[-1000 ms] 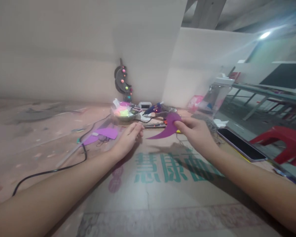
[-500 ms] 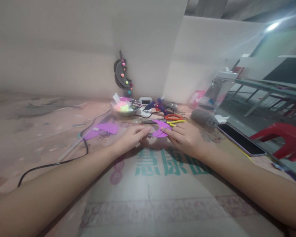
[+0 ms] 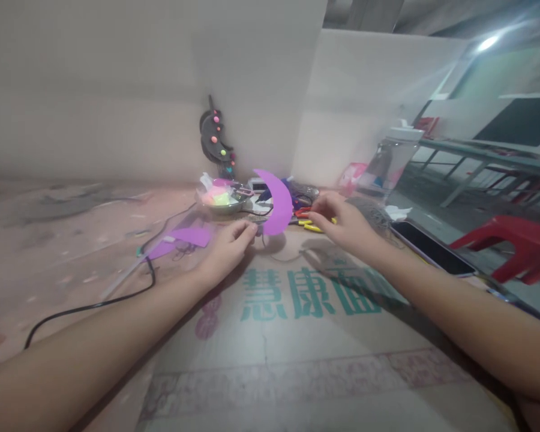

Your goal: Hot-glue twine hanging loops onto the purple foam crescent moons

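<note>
Pinched at the fingertips of my left hand point(image 3: 234, 241) is a purple crescent-shaped cutout point(image 3: 279, 204), standing upright above the cardboard. A small dark bit shows between my fingertips and its lower tip; I cannot make out what it is. My right hand point(image 3: 337, 219) is held off to the right of the crescent, thumb and forefinger apart, with nothing visible between them. Just beyond it lie yellow-handled pliers point(image 3: 312, 227) and a red-handled tool point(image 3: 302, 212). Behind the crescent is a dark blue glue gun point(image 3: 264, 195), partly hidden.
Purple scraps point(image 3: 191, 236) and a black cable point(image 3: 85, 308) lie on the left. A bowl point(image 3: 227, 209) of colourful bits stands at the back, below a grey crescent ornament point(image 3: 213, 141) with pompoms. Grey yarn point(image 3: 373, 213), a phone point(image 3: 434, 247) and a clear bottle point(image 3: 389, 162) are on the right.
The purple crescent has come up from near the table to upright in my left hand. My right hand has let go of it and moved away to the right and slightly up.
</note>
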### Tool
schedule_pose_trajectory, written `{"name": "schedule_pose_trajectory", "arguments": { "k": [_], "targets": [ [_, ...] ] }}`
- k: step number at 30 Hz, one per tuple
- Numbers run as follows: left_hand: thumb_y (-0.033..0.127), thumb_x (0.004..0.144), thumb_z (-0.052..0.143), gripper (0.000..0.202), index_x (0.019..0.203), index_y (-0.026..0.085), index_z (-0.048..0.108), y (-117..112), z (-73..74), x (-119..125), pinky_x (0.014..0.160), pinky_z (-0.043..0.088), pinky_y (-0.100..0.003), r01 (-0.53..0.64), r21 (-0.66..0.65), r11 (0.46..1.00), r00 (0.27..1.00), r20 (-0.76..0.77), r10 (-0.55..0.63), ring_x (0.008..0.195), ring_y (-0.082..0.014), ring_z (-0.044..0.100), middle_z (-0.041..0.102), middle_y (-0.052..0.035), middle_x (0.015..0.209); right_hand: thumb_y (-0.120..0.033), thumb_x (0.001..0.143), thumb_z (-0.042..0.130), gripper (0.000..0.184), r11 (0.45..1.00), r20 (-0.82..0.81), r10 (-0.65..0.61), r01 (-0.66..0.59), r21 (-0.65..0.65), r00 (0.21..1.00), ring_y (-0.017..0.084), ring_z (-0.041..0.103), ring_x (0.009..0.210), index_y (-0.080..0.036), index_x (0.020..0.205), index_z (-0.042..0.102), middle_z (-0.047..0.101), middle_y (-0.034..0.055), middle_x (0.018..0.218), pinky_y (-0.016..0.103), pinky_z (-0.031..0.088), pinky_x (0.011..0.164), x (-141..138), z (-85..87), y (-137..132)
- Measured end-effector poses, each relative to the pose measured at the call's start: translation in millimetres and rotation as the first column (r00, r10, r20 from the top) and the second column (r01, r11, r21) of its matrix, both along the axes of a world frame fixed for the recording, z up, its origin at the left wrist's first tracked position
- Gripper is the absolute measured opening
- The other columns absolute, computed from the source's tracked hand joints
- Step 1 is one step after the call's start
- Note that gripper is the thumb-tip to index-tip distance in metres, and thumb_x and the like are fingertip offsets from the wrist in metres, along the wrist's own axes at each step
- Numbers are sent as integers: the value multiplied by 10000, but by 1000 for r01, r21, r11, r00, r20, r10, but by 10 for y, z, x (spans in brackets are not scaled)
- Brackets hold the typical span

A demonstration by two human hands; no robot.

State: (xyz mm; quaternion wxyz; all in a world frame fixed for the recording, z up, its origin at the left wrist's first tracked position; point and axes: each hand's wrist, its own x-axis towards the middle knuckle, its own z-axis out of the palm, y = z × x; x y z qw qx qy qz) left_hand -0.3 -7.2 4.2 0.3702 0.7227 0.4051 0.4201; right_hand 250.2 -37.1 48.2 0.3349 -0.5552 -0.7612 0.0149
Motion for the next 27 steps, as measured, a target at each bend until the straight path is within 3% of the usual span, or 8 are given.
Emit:
{"name": "schedule_pose_trajectory", "arguments": {
  "k": [5, 7, 10, 14, 18, 21, 25, 27],
  "targets": [
    [402, 909, 479, 333, 676, 165, 503, -8, 0, -4, 591, 337, -228, -11, 58, 998, 1000, 29, 9, 645, -115, 455, 486, 22, 660, -460, 794, 636, 525, 885, 71, 270, -218, -411, 960, 214, 599, 962, -224, 1256, 555, 608, 91, 1213, 333, 475, 806, 163, 73, 70],
    [406, 896, 501, 330, 680, 158, 523, 23, 7, -2, 595, 363, -223, -25, -25, 999, 994, 110, 28, 640, -113, 483, 519, 13, 657, -443, 771, 666, 483, 852, 167, 377, -270, -448, 911, 210, 596, 928, -224, 1196, 592, 623, 85, 1138, 321, 474, 779, 158, 6, 52],
    [406, 881, 514, 294, 805, 137, 603, 100, 117, -27, 590, 435, -233, 47, -244, 969, 946, 323, 35, 643, -135, 581, 627, -37, 717, -338, 798, 635, 187, 820, 217, 462, -322, -473, 860, 185, 586, 868, -207, 928, 665, 631, 62, 998, 296, 463, 751, 104, -72, 28],
    [339, 916, 468, 249, 941, 140, 616, 159, 503, -149, 498, 436, -205, 168, -408, 897, 836, 541, 90, 595, -111, 615, 688, -59, 870, -311, 835, 572, 133, 781, 85, 440, -334, -528, 894, 170, 601, 823, -198, 822, 641, 664, 35, 903, 281, 455, 728, 115, 22, 32],
    [232, 954, 426, 228, 809, 118, 560, 138, 914, -338, 516, 432, -160, 124, -382, 916, 671, 713, 206, 548, -63, 551, 608, 8, 651, -347, 862, 531, 184, 719, -54, 370, -323, -616, 927, 161, 603, 733, -194, 926, 612, 654, 11, 768, 283, 452, 689, 327, 236, 52],
    [154, 972, 372, 251, 761, 128, 505, 166, 1101, -525, 534, 421, -124, 116, -253, 960, 553, 819, 149, 528, -32, 485, 540, 44, 590, -341, 850, 547, 240, 690, -27, 359, -285, -666, 933, 145, 582, 665, -196, 1023, 629, 631, -5, 721, 272, 438, 654, 572, 361, 85],
    [150, 972, 345, 284, 735, 160, 501, 289, 1217, -827, 497, 404, -117, 88, -127, 988, 524, 849, 63, 501, -42, 447, 479, 48, 551, -375, 812, 591, 288, 768, 63, 306, -208, -606, 950, 149, 588, 721, -209, 1026, 689, 667, 13, 856, 268, 439, 669, 836, 508, 96],
    [235, 943, 446, 212, 742, 217, 513, 327, 1259, -954, 479, 415, -123, 67, -122, 990, 584, 810, 60, 503, -61, 462, 477, 61, 546, -395, 819, 578, 304, 769, 57, 306, -211, -604, 950, 149, 588, 722, -216, 1031, 702, 672, 15, 873, 263, 448, 655, 903, 577, 58]
  ]
}}
